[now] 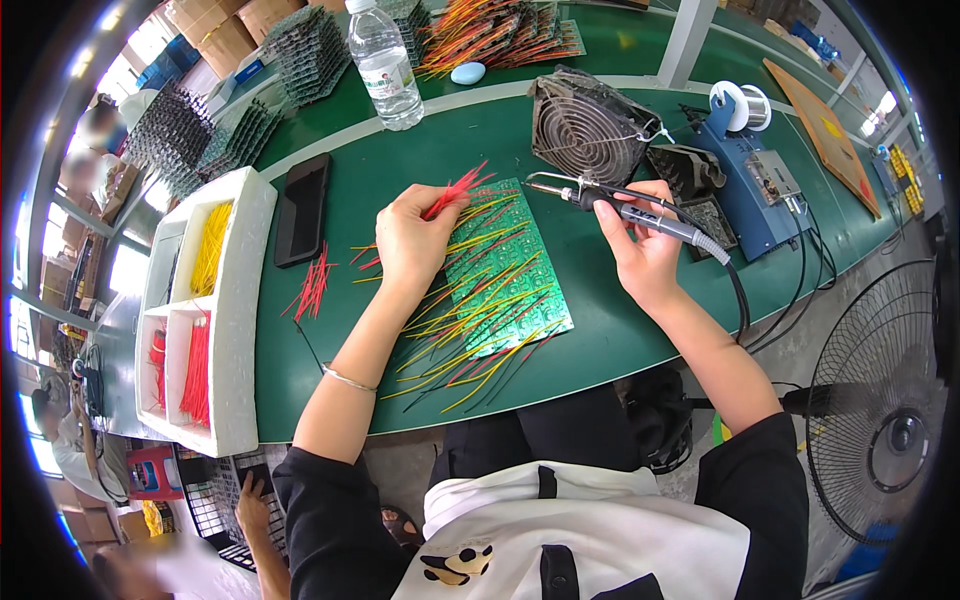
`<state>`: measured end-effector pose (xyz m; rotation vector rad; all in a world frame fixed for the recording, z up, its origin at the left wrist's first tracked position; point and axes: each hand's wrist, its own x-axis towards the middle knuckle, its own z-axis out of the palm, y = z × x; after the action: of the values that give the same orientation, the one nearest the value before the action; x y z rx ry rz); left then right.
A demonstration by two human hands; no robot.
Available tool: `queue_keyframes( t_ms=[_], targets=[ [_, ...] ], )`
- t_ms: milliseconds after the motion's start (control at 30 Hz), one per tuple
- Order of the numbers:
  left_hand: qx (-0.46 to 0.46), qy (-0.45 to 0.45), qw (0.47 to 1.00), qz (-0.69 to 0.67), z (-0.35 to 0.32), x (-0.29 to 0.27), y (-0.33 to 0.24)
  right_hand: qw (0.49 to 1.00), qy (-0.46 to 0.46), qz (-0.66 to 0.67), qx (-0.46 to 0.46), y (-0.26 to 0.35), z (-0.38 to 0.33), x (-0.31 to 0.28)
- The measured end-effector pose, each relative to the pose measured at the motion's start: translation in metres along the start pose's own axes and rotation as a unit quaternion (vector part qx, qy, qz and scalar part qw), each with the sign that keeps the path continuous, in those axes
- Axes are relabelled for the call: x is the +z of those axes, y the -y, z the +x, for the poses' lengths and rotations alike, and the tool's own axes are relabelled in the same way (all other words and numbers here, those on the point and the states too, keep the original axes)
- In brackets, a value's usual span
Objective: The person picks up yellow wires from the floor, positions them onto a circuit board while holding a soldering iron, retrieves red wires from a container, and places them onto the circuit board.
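Note:
My left hand (412, 238) is closed round a bunch of short red wires (458, 192), over the upper left of a green circuit board panel (540, 270). Rows of yellow, red and black wires (465, 345) stick out from the panel's left side. My right hand (645, 245) grips a soldering iron (640, 214) with a grey and black handle. Its bent metal tip (540, 182) points left, near the panel's top edge, where a thin solder feed tube runs along it. Whether the tip touches anything I cannot tell. A small pile of red wires (315, 285) lies left of my left forearm.
A white foam box (240, 330) of sorted wires and a black phone (303, 210) lie left. A water bottle (388, 75), a small fume fan (585, 130) and a blue solder feeder (750, 190) stand behind. A floor fan (890, 420) is at right; another person's hand (252, 510) shows lower left.

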<state>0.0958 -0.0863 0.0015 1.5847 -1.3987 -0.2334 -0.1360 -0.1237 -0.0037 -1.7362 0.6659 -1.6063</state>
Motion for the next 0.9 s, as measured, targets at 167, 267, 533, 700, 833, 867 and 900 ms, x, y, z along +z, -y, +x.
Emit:
queue_keyframes(
  t_ms=[167,267,533,700,833,867,900],
  targets=[
    [0.01,-0.004,1.0,0.019,-0.0005,-0.0007,0.001,1.0,-0.001,0.003,0.011,0.0001,-0.0005,-0.0002],
    [0.017,-0.004,0.999,0.033,-0.0006,-0.0012,0.0015,0.999,0.018,0.005,0.028,0.0015,-0.001,0.0001],
    [0.022,0.007,0.999,0.042,-0.0014,-0.0038,-0.0032,1.0,0.019,0.005,0.017,0.0001,-0.0005,0.0007],
    [0.024,0.002,0.999,0.034,-0.0016,-0.0038,-0.0004,1.0,0.021,0.002,0.017,0.0014,-0.0005,0.0022],
    [0.024,0.004,0.999,0.034,-0.002,-0.0032,-0.0033,1.0,0.023,-0.016,0.011,-0.0002,-0.0009,0.0012],
    [0.023,0.005,0.999,0.031,-0.0022,-0.0033,-0.0043,1.0,0.024,-0.015,0.011,-0.0011,-0.0013,0.0],
    [0.023,0.005,0.999,0.031,-0.0023,-0.0035,-0.0051,0.999,0.034,-0.036,0.002,-0.0021,-0.0018,-0.0018]
  ],
)
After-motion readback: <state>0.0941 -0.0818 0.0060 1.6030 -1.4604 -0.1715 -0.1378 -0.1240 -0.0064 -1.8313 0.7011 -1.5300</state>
